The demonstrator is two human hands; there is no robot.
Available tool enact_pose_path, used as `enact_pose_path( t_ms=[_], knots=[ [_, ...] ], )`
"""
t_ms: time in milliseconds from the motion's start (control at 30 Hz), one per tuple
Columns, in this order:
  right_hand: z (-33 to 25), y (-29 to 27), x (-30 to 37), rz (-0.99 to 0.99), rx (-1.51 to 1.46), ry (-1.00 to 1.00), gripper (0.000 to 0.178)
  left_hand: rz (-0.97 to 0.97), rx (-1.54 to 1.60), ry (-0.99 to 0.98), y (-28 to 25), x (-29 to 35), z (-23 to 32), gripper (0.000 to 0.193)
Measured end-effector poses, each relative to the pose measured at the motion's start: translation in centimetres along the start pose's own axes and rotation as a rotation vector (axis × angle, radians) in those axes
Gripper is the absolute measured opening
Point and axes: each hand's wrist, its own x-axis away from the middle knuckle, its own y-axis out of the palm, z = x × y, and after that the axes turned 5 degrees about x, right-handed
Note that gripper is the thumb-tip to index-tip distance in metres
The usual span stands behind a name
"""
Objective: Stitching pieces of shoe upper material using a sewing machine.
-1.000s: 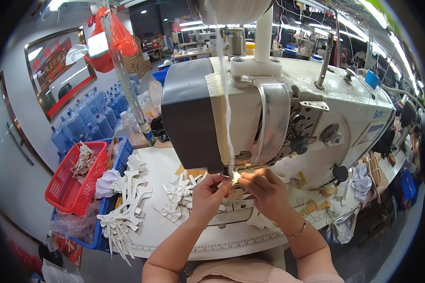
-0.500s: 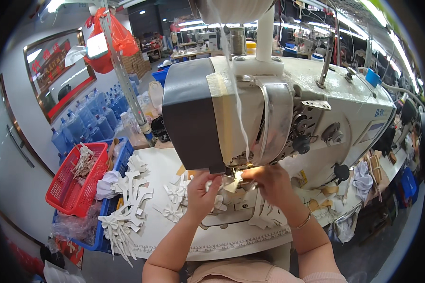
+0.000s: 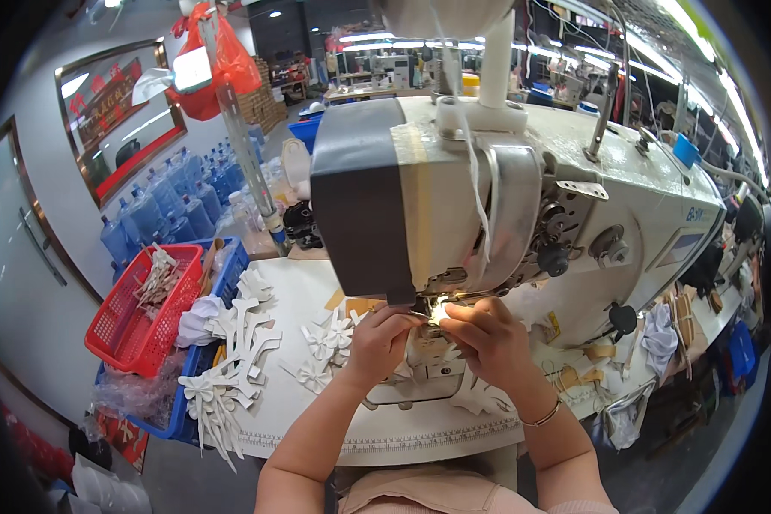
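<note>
Working right at the needle area of the sewing machine [image 3: 360,201] now, well in from the table's [image 3: 284,390] curved front edge, past the ruler strip [image 3: 403,446]. Got a small white pc [image 3: 439,311] there, lit v. brightly under the machine head. Pinching at its L side w/ L hand [image 3: 379,345], fingertips tight together, other fingers curled in. Pinching at its R side w/ R hand [image 3: 493,343], thumb and forefinger closed on it, knuckles up. Can't tell exact contact pts, too much glare; can't tell outline either.

Looks light, thin, prob. soft and bendy, so likely to fold or skew if pushed; doesn't look fragile. Maybe a bit slick if coated, can't be sure. Best held by the outer margins, L and R, flat btwn thumb and forefinger, w/ tips clear of the needle spot. Best kept to a light pinch, to avoid creasing.

Nr the L hand, on the table: white bow-shaped pcs [image 3: 327,341], loosely bunched. Further out, piled along the table's L edge and partly overhanging: white branched strips [image 3: 250,353]. Beyond that edge: blue crate [image 3: 178,421], w/ red basket [image 3: 114,341] on top. Toward the table's R end: tan scraps [image 3: 601,351].
</note>
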Motion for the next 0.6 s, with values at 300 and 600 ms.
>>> enact_pose_path(
  t_ms=[300, 600],
  knots=[
    [-0.4, 0.2, -0.4, -0.005, -0.063, 0.071, 0.031, -0.004, 0.074, -0.104, 0.3, 0.5, -0.7, 0.017],
    [0.9, -1.3, 1.6, -0.042, -0.306, 0.493, 0.029, 0.025, 0.067, -0.027, 0.4, 0.2, -0.2, 0.014]
  ],
)
